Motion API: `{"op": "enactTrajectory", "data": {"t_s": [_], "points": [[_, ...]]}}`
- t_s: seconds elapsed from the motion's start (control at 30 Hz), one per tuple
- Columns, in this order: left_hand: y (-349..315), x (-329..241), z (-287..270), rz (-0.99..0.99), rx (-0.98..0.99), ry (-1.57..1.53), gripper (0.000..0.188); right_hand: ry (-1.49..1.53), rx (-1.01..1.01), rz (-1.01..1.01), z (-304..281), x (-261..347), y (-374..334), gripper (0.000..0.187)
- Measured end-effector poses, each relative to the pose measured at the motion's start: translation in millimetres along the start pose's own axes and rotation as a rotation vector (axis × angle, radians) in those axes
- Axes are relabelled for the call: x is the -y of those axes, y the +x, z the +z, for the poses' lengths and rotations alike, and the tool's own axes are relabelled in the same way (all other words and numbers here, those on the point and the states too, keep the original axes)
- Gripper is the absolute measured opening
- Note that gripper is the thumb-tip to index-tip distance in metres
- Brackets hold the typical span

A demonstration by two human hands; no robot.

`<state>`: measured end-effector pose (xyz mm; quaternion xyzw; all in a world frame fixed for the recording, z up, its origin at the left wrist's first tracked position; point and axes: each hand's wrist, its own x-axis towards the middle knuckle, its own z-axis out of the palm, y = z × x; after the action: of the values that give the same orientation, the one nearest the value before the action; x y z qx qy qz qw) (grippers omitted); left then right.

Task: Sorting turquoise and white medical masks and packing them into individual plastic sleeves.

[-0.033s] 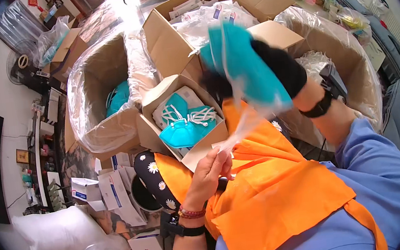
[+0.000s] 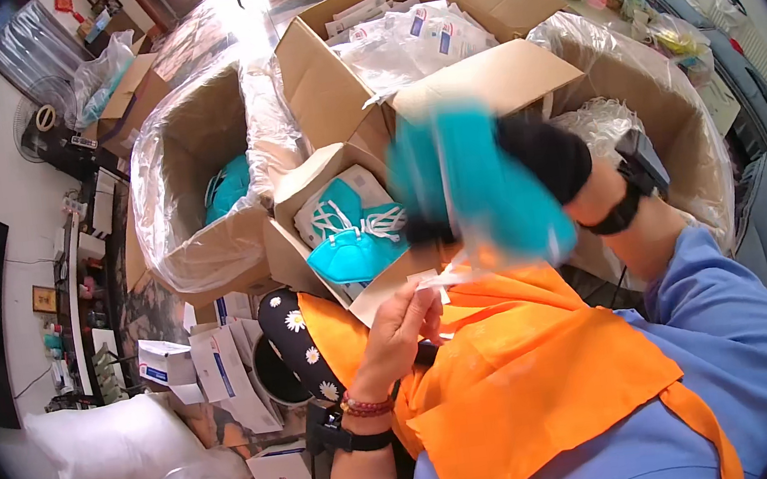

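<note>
Teal face masks (image 2: 482, 184) dip lower — right hand (image 2: 548, 160) clasping them, left hand (image 2: 401, 321) pinching white straps (image 2: 453, 279) between closed fingers, probably for tension.

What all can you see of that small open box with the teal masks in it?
The small box looks like brown cardboard, open-topped, turned at an angle. Teal masks with white straps lie inside. It sits before the person's orange apron, next to a plastic-lined carton. The left hand is near its front flap; contact is unclear.
</note>
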<state>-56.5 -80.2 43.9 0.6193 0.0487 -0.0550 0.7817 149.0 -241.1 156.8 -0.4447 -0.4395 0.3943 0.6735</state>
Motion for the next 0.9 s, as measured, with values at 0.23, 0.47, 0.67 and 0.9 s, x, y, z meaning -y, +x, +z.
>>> {"op": "enactTrajectory", "data": {"t_s": [0.23,0.47,0.67,0.9], "points": [[-16.9,-32.0,-1.8,0.017,-0.199,0.210,0.026,-0.234,0.283,0.749,33.4,-33.6,-17.0,0.030],[-37.7,-3.0,4.0,0.195,-0.071,0.386,0.021,0.223,-0.216,0.384,76.5,-70.2,-17.7,0.043],[-79.7,-27.9,17.6,0.239,0.163,0.465,0.017,0.015,0.115,0.838,80.8,6.6,-33.2,0.037],[-207.7,52.8,-133.5,-0.113,-0.684,0.363,0.030,-0.316,-0.700,0.122,-26.0,90.7,-62.2,0.034]]}}
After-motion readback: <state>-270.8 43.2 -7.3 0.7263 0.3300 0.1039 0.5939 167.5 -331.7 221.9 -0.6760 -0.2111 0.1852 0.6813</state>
